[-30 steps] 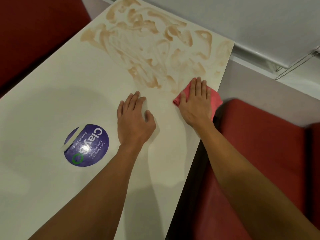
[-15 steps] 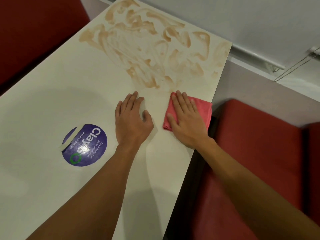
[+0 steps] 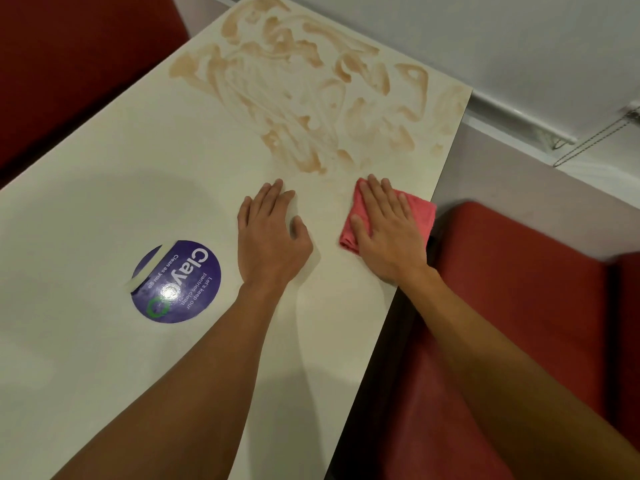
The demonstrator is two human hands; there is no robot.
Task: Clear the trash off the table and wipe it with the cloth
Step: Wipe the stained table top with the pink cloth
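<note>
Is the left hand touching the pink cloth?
Apart. The head view shows a strip of bare table between the left hand and the pink cloth, which the right hand presses flat.

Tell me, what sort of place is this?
Probably an office pantry or canteen booth: the purple sticker on the white table reads "Let's keep our pantries clean", and red padded benches flank it.

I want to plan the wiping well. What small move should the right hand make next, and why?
Probably slide the pink cloth forward into the brown smears. The right hand presses flat on the cloth near the right edge of the table, and the smears start just beyond the hand and cover the far end.
</note>
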